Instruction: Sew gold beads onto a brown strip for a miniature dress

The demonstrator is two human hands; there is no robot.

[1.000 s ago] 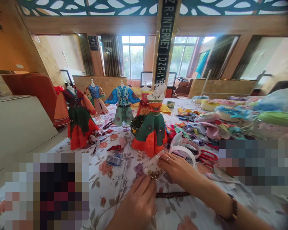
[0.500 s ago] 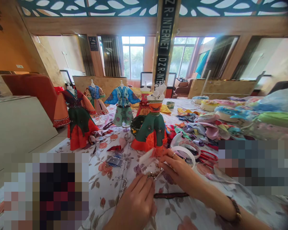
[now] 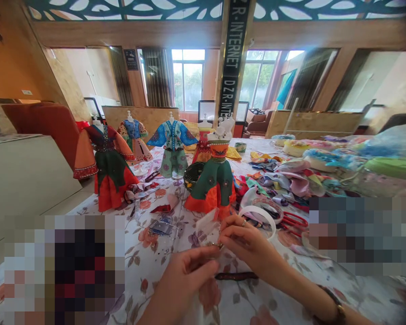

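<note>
A small clear plastic bag [image 3: 205,223] with tiny gold beads [image 3: 214,244] lies on the flowered tablecloth in front of me. My right hand [image 3: 245,241], ringed and with a dark bracelet at the wrist, pinches at the bag's right side near the beads; its fingertips partly cover the spot. My left hand [image 3: 189,275] is at the bag's near edge, thumb and forefinger apart, the forefinger close to the beads. Just beyond stands a doll-sized mannequin in a green and orange dress [image 3: 214,185]. A thin dark brown strip [image 3: 237,276] lies under my right forearm.
More dressed mannequins stand behind, one in blue [image 3: 172,144] and one in dark red [image 3: 104,167]. A white tape ring [image 3: 274,223], red-handled scissors [image 3: 292,221] and fabric scraps [image 3: 291,176] crowd the right. Bead strings on a blue card [image 3: 164,226] lie left.
My left hand has drawn back slightly left, its thumb and forefinger spreading. My right hand's fingers have come down and left beside the beads.
</note>
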